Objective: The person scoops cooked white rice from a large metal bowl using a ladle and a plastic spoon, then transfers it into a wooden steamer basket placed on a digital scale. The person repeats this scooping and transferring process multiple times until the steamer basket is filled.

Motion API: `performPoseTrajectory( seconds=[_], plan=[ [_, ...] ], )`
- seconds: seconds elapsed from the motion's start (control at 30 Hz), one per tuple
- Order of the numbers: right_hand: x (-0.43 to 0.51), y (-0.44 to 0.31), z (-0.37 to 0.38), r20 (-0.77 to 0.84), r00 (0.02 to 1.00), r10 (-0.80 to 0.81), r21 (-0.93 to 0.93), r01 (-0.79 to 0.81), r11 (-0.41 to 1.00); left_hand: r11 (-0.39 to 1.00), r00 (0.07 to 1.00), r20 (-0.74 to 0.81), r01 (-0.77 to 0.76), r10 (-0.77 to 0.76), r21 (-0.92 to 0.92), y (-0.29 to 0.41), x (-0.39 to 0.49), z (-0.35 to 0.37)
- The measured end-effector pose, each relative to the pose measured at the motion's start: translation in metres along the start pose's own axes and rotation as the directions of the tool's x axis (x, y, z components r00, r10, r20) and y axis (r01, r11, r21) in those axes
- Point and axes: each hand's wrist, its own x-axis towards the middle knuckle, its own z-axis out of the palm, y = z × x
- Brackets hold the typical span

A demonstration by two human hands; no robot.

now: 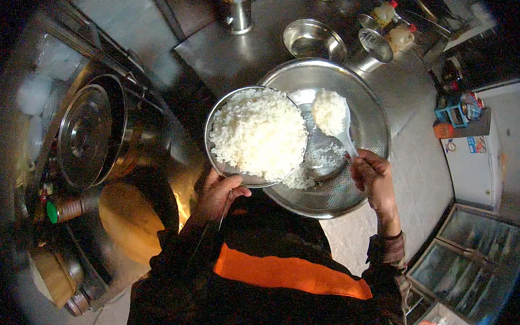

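Observation:
My left hand (222, 193) grips a round metal strainer (209, 137) at its near rim, where a thin handle runs down along my forearm. White cooked rice (259, 133) is heaped in the strainer. In my right hand (373, 176) is a white plastic rice paddle (345, 136) carrying a clump of rice (330, 112). Both are above a large perforated metal colander (369, 124), and the strainer overlaps its left side. Loose rice (327, 157) lies on the colander's bottom, with more beside the strainer's edge.
Beyond the colander, a steel bowl (314, 38) and metal containers (375, 46) stand on a steel counter (267, 38). A large lidded pot (92, 130) is at left, near a visible flame (181, 211) and a green-capped jar (65, 211). Glass-topped cabinets (473, 260) are at right.

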Motion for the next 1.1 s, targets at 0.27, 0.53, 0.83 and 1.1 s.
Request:
performPoseTrajectory(
  seconds=[0.27,0.53,0.83,1.1],
  plan=[
    [-0.028,0.005,0.089,0.165,0.721,-0.673,-0.828,0.472,0.302,0.995,0.987,0.127,0.098,-0.094,-0.026,-0.009,0.014,-0.028],
    [-0.047,0.013,0.110,0.307,0.625,-0.718,-0.893,0.451,0.011,0.987,0.974,0.165,0.161,-0.155,-0.022,-0.011,0.017,-0.035],
    [-0.024,0.037,0.032,-0.036,0.802,-0.596,-0.848,0.291,0.443,0.994,0.992,0.077,0.099,-0.101,0.036,-0.014,0.013,-0.031],
    [0.016,0.144,-0.068,0.342,0.921,-0.188,-0.899,0.378,0.220,0.993,0.991,-0.133,0.039,-0.023,0.116,-0.019,0.003,-0.026]
  ],
)
